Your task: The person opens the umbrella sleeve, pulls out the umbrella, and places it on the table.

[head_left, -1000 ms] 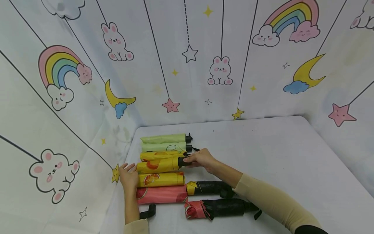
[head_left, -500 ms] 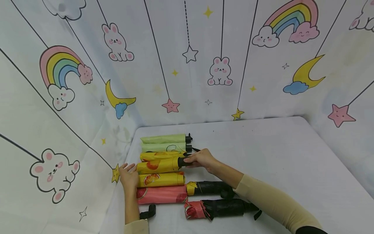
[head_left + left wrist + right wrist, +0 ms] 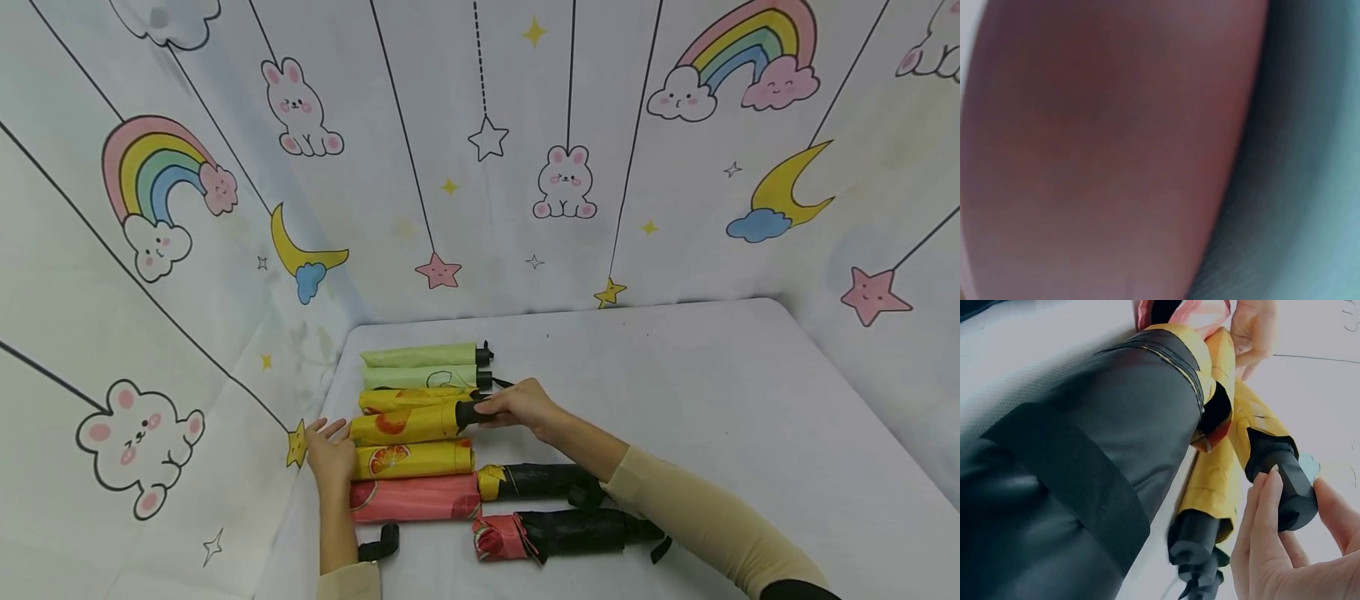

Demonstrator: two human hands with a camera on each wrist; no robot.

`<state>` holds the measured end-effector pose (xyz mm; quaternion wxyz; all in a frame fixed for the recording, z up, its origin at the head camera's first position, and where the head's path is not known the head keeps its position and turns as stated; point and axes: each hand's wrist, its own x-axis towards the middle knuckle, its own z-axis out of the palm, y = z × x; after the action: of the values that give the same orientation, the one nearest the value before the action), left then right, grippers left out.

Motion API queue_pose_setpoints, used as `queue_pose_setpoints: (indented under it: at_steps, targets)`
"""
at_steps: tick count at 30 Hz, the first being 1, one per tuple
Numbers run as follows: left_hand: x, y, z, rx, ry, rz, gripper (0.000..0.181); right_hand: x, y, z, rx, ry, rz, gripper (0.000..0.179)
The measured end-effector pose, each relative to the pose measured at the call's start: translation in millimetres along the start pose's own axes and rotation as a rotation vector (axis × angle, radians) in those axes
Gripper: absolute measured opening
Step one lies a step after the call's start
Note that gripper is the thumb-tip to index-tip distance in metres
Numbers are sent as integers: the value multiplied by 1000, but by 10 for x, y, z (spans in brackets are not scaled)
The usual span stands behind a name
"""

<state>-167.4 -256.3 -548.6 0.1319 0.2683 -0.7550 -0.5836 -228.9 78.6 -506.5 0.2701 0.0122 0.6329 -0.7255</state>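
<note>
Thumb and fingers of the right hand (image 3: pixel 517 408) pinch the handle (image 3: pixel 1299 497) of a yellow umbrella (image 3: pixel 408 423), which extends leftward from that grip to the left hand (image 3: pixel 331 454), its fingers loosely extended. Beyond the grip lie another yellow one (image 3: pixel 412 401) and two green umbrellas (image 3: pixel 420 357); nearer the wearer, a third yellow (image 3: pixel 431 461), then a red umbrella (image 3: pixel 412 500). Black-and-yellow (image 3: pixel 540 482) and black-and-red bundles (image 3: pixel 573 534) sit near the right forearm.
</note>
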Motion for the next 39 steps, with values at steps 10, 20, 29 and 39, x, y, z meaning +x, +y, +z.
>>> queue_pose_setpoints:
  at_steps: [10,20,29,39]
  targets:
    - [20,-7,0,3,0,-1,70,0,20,-67,7,7,-7,34]
    - [39,-18,5,12,-7,-15,72,-22,32,-119,7,4,-12,36]
    - [38,-11,4,13,-13,-12,71,-63,23,-177,21,7,-22,31]
    - [56,-59,-3,11,-13,-16,71,-96,21,-248,30,2,-39,25]
